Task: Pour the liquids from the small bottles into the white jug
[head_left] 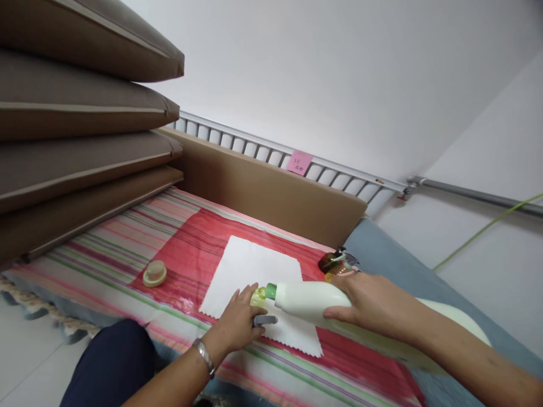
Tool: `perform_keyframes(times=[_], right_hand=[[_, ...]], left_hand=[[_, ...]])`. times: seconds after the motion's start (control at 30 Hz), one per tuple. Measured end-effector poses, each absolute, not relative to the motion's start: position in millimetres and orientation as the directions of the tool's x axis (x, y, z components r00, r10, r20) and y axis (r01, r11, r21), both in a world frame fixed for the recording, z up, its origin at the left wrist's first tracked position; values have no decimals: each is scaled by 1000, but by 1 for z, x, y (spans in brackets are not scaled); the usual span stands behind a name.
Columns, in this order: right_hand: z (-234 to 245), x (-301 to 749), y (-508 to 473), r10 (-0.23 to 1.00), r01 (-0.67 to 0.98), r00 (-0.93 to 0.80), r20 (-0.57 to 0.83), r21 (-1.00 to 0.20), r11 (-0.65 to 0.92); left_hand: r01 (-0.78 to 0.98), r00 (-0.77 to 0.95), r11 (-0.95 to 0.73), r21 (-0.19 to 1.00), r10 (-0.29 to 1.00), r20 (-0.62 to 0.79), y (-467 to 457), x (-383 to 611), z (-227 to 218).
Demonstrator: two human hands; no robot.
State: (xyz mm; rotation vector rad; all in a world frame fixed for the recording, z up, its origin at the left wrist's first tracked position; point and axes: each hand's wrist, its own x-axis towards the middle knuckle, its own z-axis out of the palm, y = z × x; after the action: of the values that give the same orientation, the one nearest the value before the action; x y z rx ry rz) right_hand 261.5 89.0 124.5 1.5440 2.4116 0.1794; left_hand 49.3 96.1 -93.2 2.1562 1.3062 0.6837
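Note:
My right hand (375, 305) is wrapped round a large pale green bottle (311, 299), tipped on its side above the white cloth. The green neck end (271, 290) of the bottle points left. My left hand (241, 319) is at that end, its fingers around a small see-through yellow-green object (258, 297) whose kind I cannot make out. A grey curved piece (265, 320) shows by the left fingertips. Beneath both hands lies the white zigzag-edged cloth (250, 257), over a red see-through sheet (182, 257).
A round cream lid-like piece (155, 274) sits at left on the striped cover (106, 249). Behind my right hand is a brown bottle (333, 263) with a grey top. Brown cushions (89, 124) are stacked at left; a brown board (263, 189) stands before the radiator (250, 150).

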Motion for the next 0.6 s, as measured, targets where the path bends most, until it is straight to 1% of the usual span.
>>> perform_keyframes(times=[0.2,0.6], right_hand=[[128,260,89,903,858,-399,-159,283,429],[128,258,89,905,864,-394,-161,271,425]], left_hand=[[642,404,-398,656,902,152,95,49,-94],[644,401,-397,654,903,153,95,49,-93]])
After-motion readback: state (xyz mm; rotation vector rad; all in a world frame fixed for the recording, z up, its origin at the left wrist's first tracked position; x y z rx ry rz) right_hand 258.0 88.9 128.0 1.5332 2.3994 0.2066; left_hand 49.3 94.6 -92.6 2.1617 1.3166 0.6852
